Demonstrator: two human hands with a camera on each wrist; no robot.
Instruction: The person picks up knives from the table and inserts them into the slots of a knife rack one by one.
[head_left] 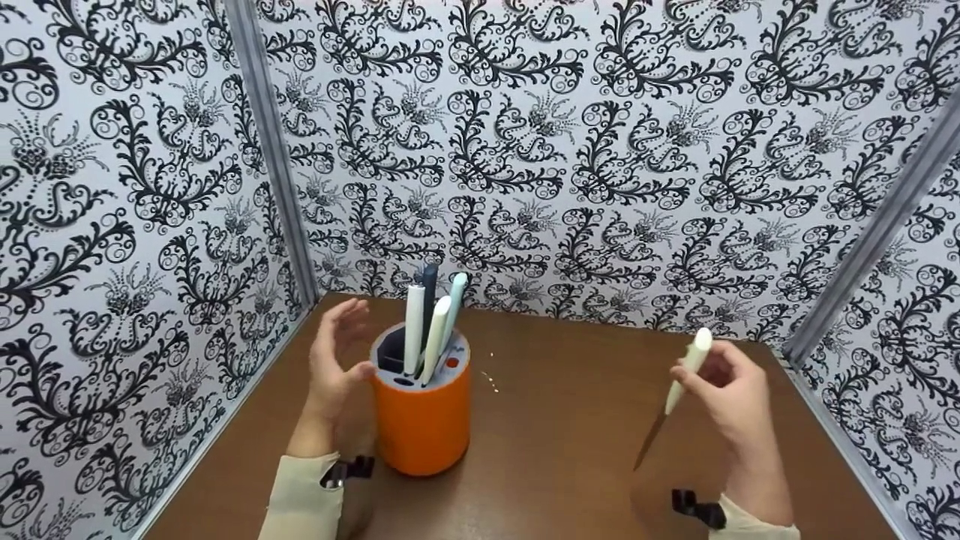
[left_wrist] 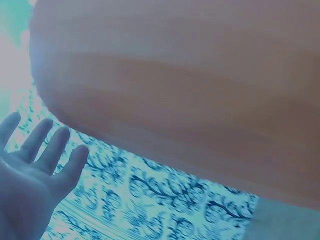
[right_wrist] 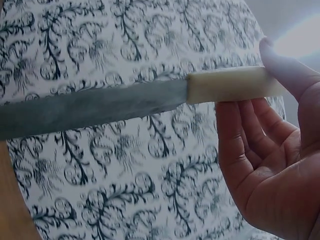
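On the right of the head view, my right hand (head_left: 731,386) pinches a knife by its cream handle (head_left: 688,369), thumb on one side and fingertips on the other. Its blade (right_wrist: 95,107) points down and to the left over the table. My left hand (head_left: 335,360) is beside an orange knife block (head_left: 422,424), fingers spread and slightly bent, thumb at the rim. The block has a grey slotted top. Several knives stand in it: a white handle (head_left: 414,330), a cream one (head_left: 436,337), a dark blue one (head_left: 430,285) and a light blue one (head_left: 456,300).
The block stands upright on a brown wooden table (head_left: 555,420), left of the middle. Patterned panels (head_left: 517,150) enclose the table at the back and both sides, with grey strips at the corners. Small light specks (head_left: 489,379) show on the table right of the block.
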